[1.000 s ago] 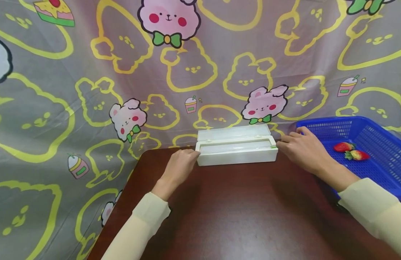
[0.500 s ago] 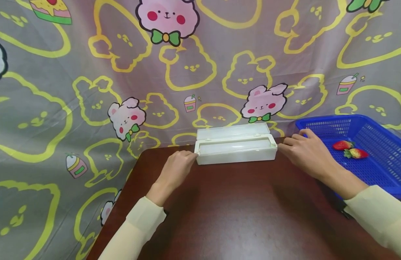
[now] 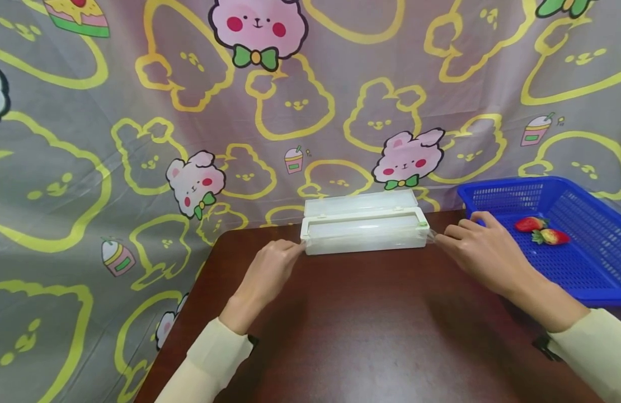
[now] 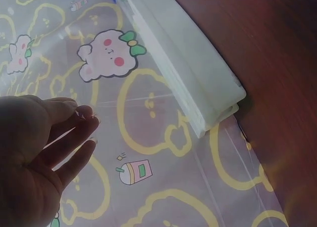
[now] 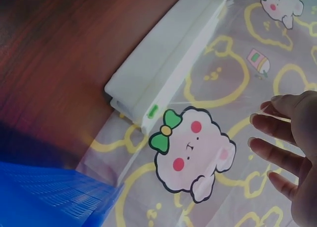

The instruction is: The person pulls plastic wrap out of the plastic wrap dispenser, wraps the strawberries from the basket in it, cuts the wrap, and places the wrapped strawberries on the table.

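Observation:
A long white cling film dispenser (image 3: 366, 244) lies at the table's back edge with its lid (image 3: 361, 202) tipped back. Clear cling film (image 3: 431, 236) stretches from it across its front, gathered at both ends. At the left end, my left hand (image 3: 272, 266) pinches one corner of the film between thumb and forefinger. My right hand (image 3: 484, 252) pinches the other corner, a little off the dispenser's right end. Both wrist views show thumb and forefinger together, the other fingers loosely bent. A small green piece (image 5: 153, 111) sits on the dispenser's right end.
A blue plastic basket (image 3: 589, 295) stands on the right, close by my right forearm, holding two strawberries (image 3: 531, 224) (image 3: 549, 237). The brown table (image 3: 371, 324) meets a patterned curtain (image 3: 270, 123) at its back and left.
Both hands have drawn slightly toward me, the right one also outward from the dispenser. Clear film now shows between the right fingers and the dispenser's end. The dispenser stays in place.

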`<action>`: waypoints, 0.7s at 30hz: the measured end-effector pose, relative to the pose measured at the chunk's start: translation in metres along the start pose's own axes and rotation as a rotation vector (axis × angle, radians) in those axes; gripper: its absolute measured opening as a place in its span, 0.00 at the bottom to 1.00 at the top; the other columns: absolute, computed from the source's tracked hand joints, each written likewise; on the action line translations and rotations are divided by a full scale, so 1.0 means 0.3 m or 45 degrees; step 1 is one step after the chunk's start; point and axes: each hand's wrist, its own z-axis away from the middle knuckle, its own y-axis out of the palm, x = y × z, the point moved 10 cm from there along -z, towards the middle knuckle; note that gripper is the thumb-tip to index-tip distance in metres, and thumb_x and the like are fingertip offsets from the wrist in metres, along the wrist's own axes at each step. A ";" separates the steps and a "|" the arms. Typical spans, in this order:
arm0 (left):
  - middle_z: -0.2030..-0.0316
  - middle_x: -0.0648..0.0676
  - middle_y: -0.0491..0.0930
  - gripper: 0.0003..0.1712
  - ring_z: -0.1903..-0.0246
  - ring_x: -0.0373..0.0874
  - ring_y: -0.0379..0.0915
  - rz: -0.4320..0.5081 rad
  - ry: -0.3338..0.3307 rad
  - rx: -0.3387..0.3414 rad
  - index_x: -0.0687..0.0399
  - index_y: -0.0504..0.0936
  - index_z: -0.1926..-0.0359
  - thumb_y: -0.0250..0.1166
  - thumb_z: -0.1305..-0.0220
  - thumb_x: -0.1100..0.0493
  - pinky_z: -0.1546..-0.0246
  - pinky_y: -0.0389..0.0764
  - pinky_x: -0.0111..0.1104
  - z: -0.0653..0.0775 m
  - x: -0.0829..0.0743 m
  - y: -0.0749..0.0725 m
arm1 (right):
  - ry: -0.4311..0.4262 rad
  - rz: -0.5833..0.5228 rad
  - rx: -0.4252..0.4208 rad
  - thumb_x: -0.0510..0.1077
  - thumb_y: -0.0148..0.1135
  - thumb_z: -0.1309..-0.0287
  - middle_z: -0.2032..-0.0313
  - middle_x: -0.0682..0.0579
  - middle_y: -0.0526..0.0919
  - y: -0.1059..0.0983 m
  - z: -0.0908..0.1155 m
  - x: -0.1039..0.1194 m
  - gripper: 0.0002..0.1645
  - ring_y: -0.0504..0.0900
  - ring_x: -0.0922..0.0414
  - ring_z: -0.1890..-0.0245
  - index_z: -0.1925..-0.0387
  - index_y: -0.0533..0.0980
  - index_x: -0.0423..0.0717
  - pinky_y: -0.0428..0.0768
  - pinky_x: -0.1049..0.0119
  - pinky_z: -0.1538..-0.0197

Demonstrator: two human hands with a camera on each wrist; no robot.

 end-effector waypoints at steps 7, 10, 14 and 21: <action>0.60 0.52 0.88 0.21 0.60 0.46 0.84 -0.002 0.007 -0.016 0.56 0.88 0.49 0.75 0.44 0.72 0.56 0.85 0.39 0.019 -0.027 -0.025 | 0.017 -0.015 0.007 0.37 0.77 0.59 0.69 0.48 0.86 -0.023 0.019 0.019 0.20 0.84 0.45 0.68 0.58 0.86 0.45 0.75 0.42 0.54; 0.60 0.52 0.89 0.21 0.60 0.45 0.84 -0.010 0.000 -0.019 0.56 0.89 0.49 0.75 0.44 0.72 0.56 0.85 0.38 0.025 -0.033 -0.034 | 0.029 -0.024 0.017 0.39 0.76 0.55 0.68 0.48 0.86 -0.032 0.026 0.026 0.17 0.84 0.46 0.67 0.58 0.87 0.46 0.75 0.42 0.54; 0.61 0.52 0.89 0.20 0.60 0.46 0.84 -0.012 -0.009 -0.023 0.56 0.89 0.50 0.75 0.45 0.72 0.56 0.85 0.38 0.036 -0.042 -0.046 | 0.030 -0.033 -0.009 0.51 0.48 0.22 0.69 0.49 0.85 -0.048 0.031 0.037 0.23 0.83 0.46 0.68 0.60 0.86 0.46 0.74 0.42 0.56; 0.59 0.53 0.88 0.22 0.59 0.46 0.84 -0.019 -0.015 -0.004 0.57 0.89 0.50 0.77 0.48 0.72 0.55 0.85 0.39 0.064 -0.064 -0.059 | 0.015 -0.046 -0.061 0.58 0.25 0.18 0.70 0.49 0.85 -0.074 0.047 0.062 0.43 0.82 0.47 0.69 0.62 0.87 0.45 0.74 0.43 0.56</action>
